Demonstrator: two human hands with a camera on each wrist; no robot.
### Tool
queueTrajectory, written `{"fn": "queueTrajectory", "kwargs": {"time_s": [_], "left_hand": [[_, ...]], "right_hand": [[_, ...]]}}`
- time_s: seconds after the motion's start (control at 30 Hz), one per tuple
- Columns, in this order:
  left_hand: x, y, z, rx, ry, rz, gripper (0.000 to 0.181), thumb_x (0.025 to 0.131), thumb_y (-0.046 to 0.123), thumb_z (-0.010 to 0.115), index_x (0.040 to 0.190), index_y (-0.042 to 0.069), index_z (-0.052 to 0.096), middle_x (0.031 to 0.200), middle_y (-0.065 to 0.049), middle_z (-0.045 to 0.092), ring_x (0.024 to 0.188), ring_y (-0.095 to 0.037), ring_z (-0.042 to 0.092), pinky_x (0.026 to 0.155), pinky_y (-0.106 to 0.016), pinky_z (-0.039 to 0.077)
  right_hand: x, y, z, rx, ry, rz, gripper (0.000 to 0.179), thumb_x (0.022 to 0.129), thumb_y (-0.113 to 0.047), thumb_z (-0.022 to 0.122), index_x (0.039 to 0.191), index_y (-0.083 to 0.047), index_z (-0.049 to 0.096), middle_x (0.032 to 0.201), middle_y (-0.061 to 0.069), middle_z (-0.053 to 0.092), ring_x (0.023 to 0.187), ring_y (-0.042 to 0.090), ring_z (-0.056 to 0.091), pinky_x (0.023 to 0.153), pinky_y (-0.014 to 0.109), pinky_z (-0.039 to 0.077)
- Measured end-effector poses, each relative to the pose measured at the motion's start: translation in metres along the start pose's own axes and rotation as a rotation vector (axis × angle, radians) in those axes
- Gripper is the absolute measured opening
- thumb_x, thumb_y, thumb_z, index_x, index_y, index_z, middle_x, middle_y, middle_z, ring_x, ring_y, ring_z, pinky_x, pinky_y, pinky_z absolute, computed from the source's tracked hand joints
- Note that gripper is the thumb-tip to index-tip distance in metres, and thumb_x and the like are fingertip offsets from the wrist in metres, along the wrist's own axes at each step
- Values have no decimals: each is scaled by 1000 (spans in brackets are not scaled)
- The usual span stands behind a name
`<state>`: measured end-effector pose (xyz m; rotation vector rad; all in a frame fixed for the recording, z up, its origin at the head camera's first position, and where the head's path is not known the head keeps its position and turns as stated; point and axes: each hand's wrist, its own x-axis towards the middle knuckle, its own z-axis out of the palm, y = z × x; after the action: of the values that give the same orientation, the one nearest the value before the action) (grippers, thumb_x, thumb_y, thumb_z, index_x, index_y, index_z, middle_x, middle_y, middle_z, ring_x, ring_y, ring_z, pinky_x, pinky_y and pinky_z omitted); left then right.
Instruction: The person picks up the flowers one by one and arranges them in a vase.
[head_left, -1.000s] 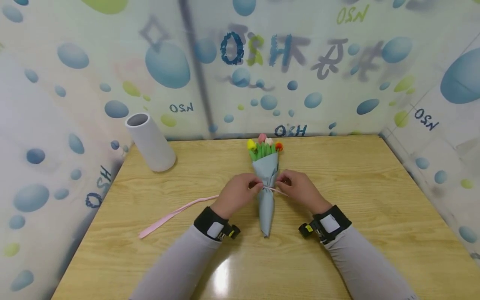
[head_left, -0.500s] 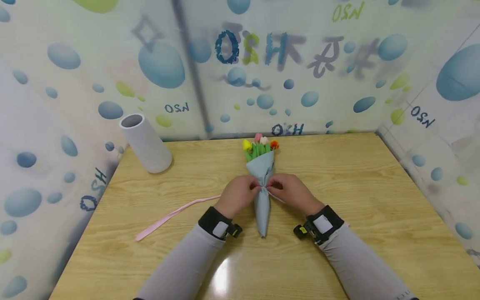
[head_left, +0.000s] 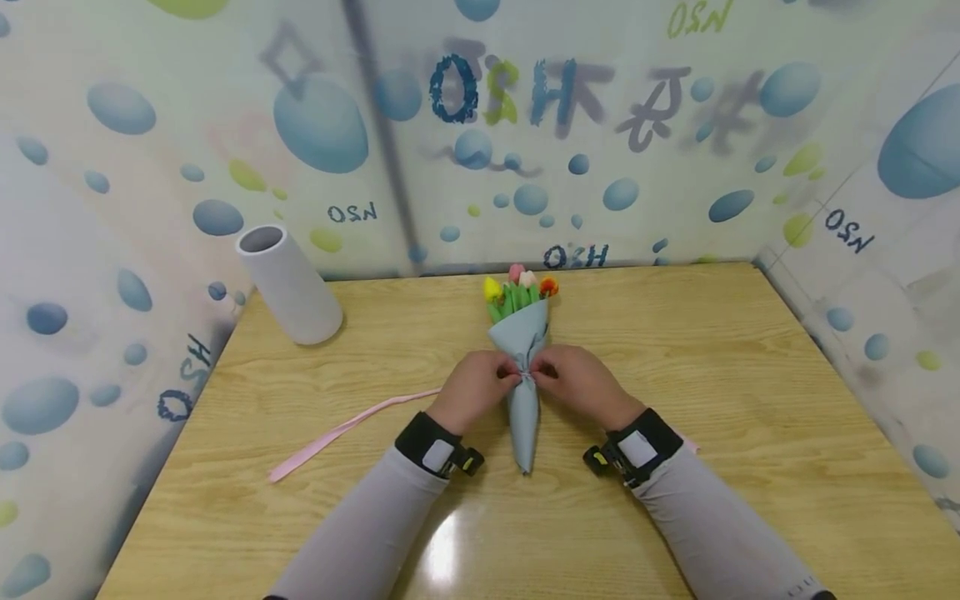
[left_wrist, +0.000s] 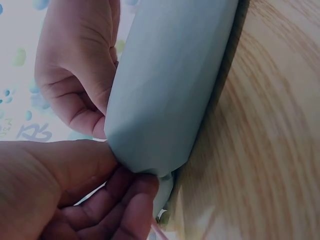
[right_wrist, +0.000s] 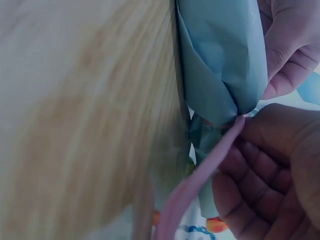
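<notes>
A bouquet of tulips (head_left: 517, 293) in light blue wrapping paper (head_left: 523, 421) lies on the table, its blooms toward the wall. A pink ribbon (head_left: 352, 425) circles the paper's narrowed waist. My left hand (head_left: 476, 387) pinches with thumb and fingertips at the left of the waist, where the ribbon's left tail comes out. From the other side my right hand (head_left: 581, 383) pinches the ribbon close against the paper; its strip (right_wrist: 200, 175) hangs from those fingertips in the right wrist view. Both hands' fingertips nearly meet at the knot, which they partly hide.
A white vase (head_left: 291, 287) stands at the back left of the wooden table (head_left: 720, 350). Behind the table's far edge hangs a backdrop (head_left: 660, 167) with printed blue and green drops. A ribbon end (head_left: 690, 444) shows beside the right sleeve.
Both hands have drawn in to the bouquet's waist; the ribbon stretch seen between the right hand and the knot is now covered. The head view has shifted slightly.
</notes>
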<state>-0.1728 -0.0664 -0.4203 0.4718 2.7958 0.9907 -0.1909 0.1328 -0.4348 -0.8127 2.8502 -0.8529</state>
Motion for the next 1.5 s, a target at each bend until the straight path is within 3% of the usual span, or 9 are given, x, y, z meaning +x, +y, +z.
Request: {"fn": "queueTrajectory", "kwargs": {"time_s": [0.3,0.43,0.77,1.07,1.5], "left_hand": [[1,0,4,8,11,1,7,97,14,72,94,10,76,88,-1,73,75,-10,58,67,-23,48],[2,-2,6,14,6,0,6,97,15,72,94,10,76,90,-1,74,77,-10,59,69,-24,49],[5,-5,6,-21,-11,15,7,97,15,73,94,10,77,93,-1,75,79,-11,60,71,-25,51],[5,-5,6,-29,-30,-9,7,97,16,73,95,11,77,93,-1,74,79,-11,60,70,-25,50],[2,-2,5,-31,-29,-39,7,96,15,74,94,10,78,93,-2,75,81,-11,62,74,-27,52]], "right_hand": [[3,1,0,-199,-7,-134,15,96,-14,71,83,-16,63,78,-5,57,72,10,51,66,27,46],[5,0,-2,-235,-44,-162,14,96,-15,70,84,-15,63,80,-5,56,72,10,50,65,27,46],[11,12,-2,-176,-105,-212,13,98,-13,68,86,-16,62,82,-4,55,75,10,51,69,27,46],[12,16,2,-101,-144,-172,10,95,-13,66,87,-15,60,81,-5,54,75,9,50,68,26,43],[10,19,0,101,-178,-83,12,89,-7,65,86,-16,59,78,-5,54,75,11,51,66,26,41]]}}
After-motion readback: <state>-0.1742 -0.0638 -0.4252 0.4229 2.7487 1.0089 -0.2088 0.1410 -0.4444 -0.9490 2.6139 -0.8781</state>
